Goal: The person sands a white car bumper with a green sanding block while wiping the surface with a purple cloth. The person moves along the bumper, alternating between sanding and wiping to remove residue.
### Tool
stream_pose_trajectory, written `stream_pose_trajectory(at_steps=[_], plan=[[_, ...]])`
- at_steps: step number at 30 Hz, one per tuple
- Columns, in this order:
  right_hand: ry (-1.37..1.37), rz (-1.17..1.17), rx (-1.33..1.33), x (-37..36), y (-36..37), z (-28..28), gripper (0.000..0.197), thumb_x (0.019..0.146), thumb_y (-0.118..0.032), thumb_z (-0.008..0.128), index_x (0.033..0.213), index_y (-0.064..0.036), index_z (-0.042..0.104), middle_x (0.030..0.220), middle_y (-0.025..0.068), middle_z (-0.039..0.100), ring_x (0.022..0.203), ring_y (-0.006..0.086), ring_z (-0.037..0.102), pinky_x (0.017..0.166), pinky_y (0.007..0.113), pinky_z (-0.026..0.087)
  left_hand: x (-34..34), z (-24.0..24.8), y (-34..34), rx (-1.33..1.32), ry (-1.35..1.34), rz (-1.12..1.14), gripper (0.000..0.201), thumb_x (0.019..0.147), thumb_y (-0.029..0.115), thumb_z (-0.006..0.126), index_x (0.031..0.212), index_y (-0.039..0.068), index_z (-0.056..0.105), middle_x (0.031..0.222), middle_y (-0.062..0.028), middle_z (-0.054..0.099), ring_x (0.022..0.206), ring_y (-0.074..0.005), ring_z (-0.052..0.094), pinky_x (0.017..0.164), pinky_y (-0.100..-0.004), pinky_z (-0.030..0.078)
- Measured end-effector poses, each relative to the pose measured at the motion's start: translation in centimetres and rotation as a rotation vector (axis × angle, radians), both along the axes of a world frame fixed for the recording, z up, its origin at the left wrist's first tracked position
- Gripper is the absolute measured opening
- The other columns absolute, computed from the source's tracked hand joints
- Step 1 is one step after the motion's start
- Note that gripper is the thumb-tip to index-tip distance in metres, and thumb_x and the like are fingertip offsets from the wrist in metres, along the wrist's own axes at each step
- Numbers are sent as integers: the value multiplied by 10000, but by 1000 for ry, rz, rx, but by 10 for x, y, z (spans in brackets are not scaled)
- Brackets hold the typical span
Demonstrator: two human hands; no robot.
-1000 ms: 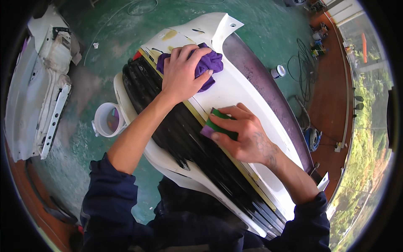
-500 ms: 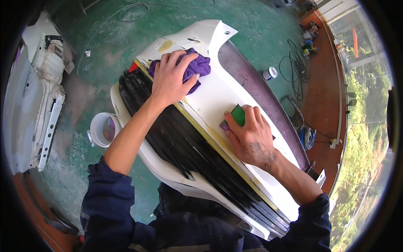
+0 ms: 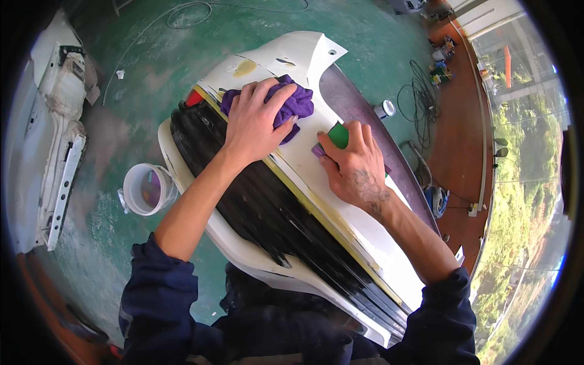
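Note:
My left hand is closed on a crumpled purple cloth, pressing it on the upper part of a white car bumper. My right hand grips a green sanding block with a purple layer along its lower edge, held against the white surface to the right of the cloth. Most of the block is hidden under my fingers. A ribbed black section runs diagonally along the bumper, bordered by a yellowish strip. Yellow-brown patches mark the white near its far end, and a red piece sits beside the black.
A white bucket with pinkish-purple contents stands on the green floor left of the bumper. Further left lies a white car body part. Beyond the bumper's right edge are a small can, a coiled dark hose and a window.
My right hand has slid the block up and slightly left across the white surface. My left hand stays on the cloth near the same spot; the view has shifted a little.

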State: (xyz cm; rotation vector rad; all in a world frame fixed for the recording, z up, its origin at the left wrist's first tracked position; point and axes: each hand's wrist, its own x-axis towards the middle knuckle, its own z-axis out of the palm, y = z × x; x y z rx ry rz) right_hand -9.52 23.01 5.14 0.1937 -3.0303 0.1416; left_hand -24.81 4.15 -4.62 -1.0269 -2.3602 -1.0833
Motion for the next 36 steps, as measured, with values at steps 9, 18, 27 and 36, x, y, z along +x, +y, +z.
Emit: stream_pose_trajectory(at_steps=[9, 18, 27, 36], plan=[[43, 12, 123, -11, 0, 2, 445, 877, -158, 804, 1315, -105, 746, 1155, 199, 531, 1018, 392, 568, 863, 503, 552, 0, -2, 1, 15, -1, -10, 596, 908, 280, 834, 1469, 182, 658, 1442, -114, 594, 1299, -400, 566, 1095, -533, 493], [-12, -47, 133, -6, -6, 5, 456, 877, -142, 819, 1328, -124, 752, 1210, 227, 533, 1112, 409, 569, 888, 493, 553, -1, -3, 0, 11, -12, 5, 574, 900, 275, 842, 1435, 161, 668, 1474, -114, 576, 1324, -407, 552, 1091, -554, 486], [-11, -54, 128, -5, -8, 0, 489, 890, -184, 821, 1368, -132, 729, 1216, 248, 540, 1071, 434, 580, 825, 514, 567, 2, -2, -1, 14, -14, 1, 643, 890, 236, 849, 1495, 188, 635, 1471, -106, 565, 1312, -398, 553, 1045, -555, 491], [133, -40, 97, -44, -13, -22, 416, 953, -296, 803, 1311, -104, 712, 1134, 242, 524, 1026, 433, 602, 748, 508, 613, 7, 3, 8, -9, -4, 65, 655, 871, 206, 842, 1491, 191, 631, 1455, -92, 582, 1306, -399, 560, 1018, -550, 495]])
